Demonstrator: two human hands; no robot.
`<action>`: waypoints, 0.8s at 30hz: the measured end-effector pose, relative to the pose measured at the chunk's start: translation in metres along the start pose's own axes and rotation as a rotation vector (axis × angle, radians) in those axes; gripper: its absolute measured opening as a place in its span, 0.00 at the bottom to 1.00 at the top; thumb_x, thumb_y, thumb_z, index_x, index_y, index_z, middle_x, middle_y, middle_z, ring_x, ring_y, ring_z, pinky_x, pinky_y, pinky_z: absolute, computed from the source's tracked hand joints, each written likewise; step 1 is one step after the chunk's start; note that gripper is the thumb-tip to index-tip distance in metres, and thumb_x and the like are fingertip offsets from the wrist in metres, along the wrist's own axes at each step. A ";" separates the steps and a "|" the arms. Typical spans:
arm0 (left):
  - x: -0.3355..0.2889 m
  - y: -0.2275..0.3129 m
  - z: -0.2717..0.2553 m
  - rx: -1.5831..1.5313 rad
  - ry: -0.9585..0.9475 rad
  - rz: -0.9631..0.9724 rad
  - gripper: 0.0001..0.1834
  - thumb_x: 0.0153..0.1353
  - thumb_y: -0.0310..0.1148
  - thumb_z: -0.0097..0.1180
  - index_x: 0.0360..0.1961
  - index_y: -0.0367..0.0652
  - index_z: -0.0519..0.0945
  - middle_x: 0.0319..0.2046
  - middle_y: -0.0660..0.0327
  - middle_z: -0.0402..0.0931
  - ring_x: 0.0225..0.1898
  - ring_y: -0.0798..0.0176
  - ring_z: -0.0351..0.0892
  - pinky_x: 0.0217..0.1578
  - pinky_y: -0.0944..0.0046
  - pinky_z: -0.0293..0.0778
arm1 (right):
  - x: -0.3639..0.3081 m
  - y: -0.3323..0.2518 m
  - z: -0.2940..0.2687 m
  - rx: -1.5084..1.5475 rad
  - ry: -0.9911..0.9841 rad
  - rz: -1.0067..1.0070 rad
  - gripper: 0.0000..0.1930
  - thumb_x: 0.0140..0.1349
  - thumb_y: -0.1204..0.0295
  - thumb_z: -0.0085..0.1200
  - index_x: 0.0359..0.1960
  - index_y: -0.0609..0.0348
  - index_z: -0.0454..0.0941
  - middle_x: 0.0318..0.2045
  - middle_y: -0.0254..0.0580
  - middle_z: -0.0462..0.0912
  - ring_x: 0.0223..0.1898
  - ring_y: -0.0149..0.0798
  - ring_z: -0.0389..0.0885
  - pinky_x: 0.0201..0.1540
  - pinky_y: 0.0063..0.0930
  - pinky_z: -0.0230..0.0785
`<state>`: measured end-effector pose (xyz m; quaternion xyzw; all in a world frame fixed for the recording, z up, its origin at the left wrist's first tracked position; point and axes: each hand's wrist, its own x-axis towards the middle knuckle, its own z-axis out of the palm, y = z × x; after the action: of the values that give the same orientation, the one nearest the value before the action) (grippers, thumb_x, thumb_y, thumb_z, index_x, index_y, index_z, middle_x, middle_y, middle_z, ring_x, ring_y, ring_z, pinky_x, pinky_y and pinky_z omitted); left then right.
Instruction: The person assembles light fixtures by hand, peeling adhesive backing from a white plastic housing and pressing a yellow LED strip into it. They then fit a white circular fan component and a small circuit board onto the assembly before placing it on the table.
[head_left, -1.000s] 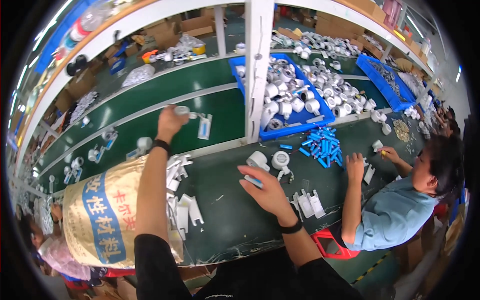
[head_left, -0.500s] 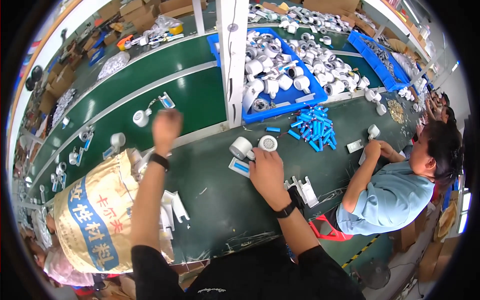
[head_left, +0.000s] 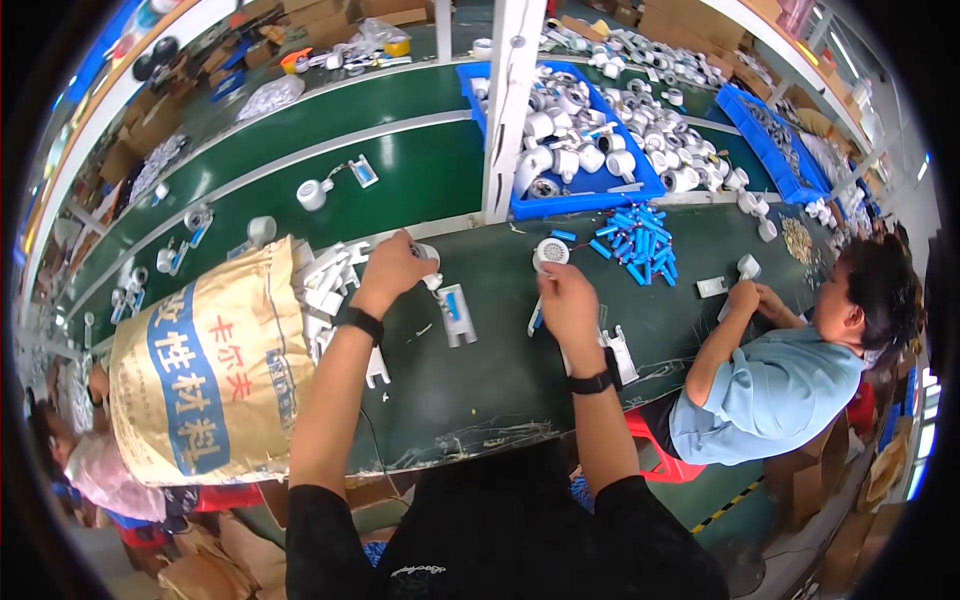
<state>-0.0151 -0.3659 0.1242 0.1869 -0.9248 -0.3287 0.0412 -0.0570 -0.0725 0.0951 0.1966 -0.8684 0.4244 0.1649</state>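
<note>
My left hand (head_left: pixel 393 268) is closed around a white round fan head (head_left: pixel 428 254) above the dark green bench. A white handle half (head_left: pixel 457 325) with a blue cylindrical battery (head_left: pixel 452 304) hangs or lies just below that head. To the right, my right hand (head_left: pixel 570 305) grips a second fan unit, its round grille head (head_left: pixel 551 252) facing up beyond my fingers. A blue strip (head_left: pixel 537 318), seemingly its battery, shows at the left of that hand; the rest is hidden under my fingers. White plastic handle shells (head_left: pixel 621 355) lie beside my right wrist.
A large paper sack (head_left: pixel 205 370) with white plastic parts (head_left: pixel 330 275) at its mouth stands at left. Blue batteries (head_left: pixel 640 240) are heaped beyond my right hand. A blue crate (head_left: pixel 590 208) of fan heads stands behind a white post (head_left: pixel 510 120). A co-worker (head_left: pixel 765 370) sits at right.
My left hand has come back from the green belt to the bench and taken hold of a fan head, now farther left. A fan unit stays on the belt. The whole view has shifted.
</note>
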 end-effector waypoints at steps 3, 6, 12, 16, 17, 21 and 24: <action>0.003 -0.025 0.006 0.228 -0.028 0.081 0.37 0.47 0.49 0.71 0.51 0.31 0.79 0.42 0.40 0.83 0.46 0.42 0.83 0.50 0.52 0.78 | -0.008 0.006 -0.021 -0.011 -0.104 0.187 0.09 0.64 0.68 0.58 0.42 0.59 0.83 0.36 0.52 0.84 0.39 0.55 0.84 0.42 0.44 0.76; -0.019 -0.029 0.015 0.204 0.319 0.116 0.37 0.49 0.52 0.71 0.51 0.31 0.80 0.43 0.39 0.82 0.47 0.42 0.83 0.50 0.52 0.77 | -0.025 0.002 -0.029 0.020 -0.205 0.239 0.10 0.65 0.66 0.57 0.41 0.59 0.82 0.35 0.51 0.84 0.39 0.55 0.84 0.41 0.43 0.76; -0.072 -0.010 0.011 0.127 0.141 -0.216 0.31 0.58 0.63 0.59 0.31 0.41 0.87 0.32 0.50 0.86 0.41 0.43 0.85 0.44 0.50 0.79 | -0.026 -0.008 -0.014 -0.144 -0.160 0.329 0.23 0.60 0.58 0.64 0.46 0.66 0.77 0.36 0.53 0.84 0.39 0.53 0.84 0.42 0.42 0.76; -0.067 -0.003 0.035 0.078 0.058 -0.310 0.29 0.55 0.63 0.62 0.33 0.43 0.85 0.32 0.54 0.86 0.40 0.47 0.86 0.44 0.52 0.80 | -0.030 -0.008 0.021 -0.282 -0.197 0.211 0.23 0.56 0.64 0.67 0.47 0.66 0.75 0.41 0.57 0.82 0.46 0.59 0.82 0.47 0.47 0.75; -0.064 0.000 0.041 0.071 0.071 -0.324 0.28 0.54 0.61 0.63 0.33 0.43 0.85 0.31 0.55 0.86 0.40 0.48 0.86 0.44 0.53 0.80 | -0.032 -0.007 0.026 -0.209 -0.226 0.216 0.21 0.54 0.69 0.66 0.48 0.63 0.75 0.41 0.56 0.82 0.46 0.59 0.81 0.49 0.48 0.75; -0.055 -0.013 0.044 -0.026 0.087 -0.291 0.21 0.52 0.52 0.65 0.32 0.45 0.87 0.31 0.56 0.86 0.38 0.53 0.87 0.41 0.56 0.80 | -0.052 0.001 0.024 0.034 -0.327 0.089 0.15 0.58 0.77 0.60 0.48 0.61 0.79 0.40 0.50 0.85 0.40 0.49 0.86 0.45 0.38 0.78; -0.058 -0.043 0.039 -0.108 0.131 -0.234 0.21 0.52 0.49 0.67 0.37 0.42 0.88 0.30 0.54 0.86 0.36 0.56 0.87 0.39 0.59 0.80 | -0.054 0.003 0.009 0.232 -0.401 0.274 0.16 0.60 0.75 0.60 0.51 0.62 0.79 0.43 0.48 0.86 0.42 0.45 0.87 0.47 0.35 0.78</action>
<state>0.0450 -0.3520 0.0695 0.3119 -0.8731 -0.3676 0.0727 -0.0127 -0.0673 0.0639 0.1750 -0.8477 0.4921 -0.0931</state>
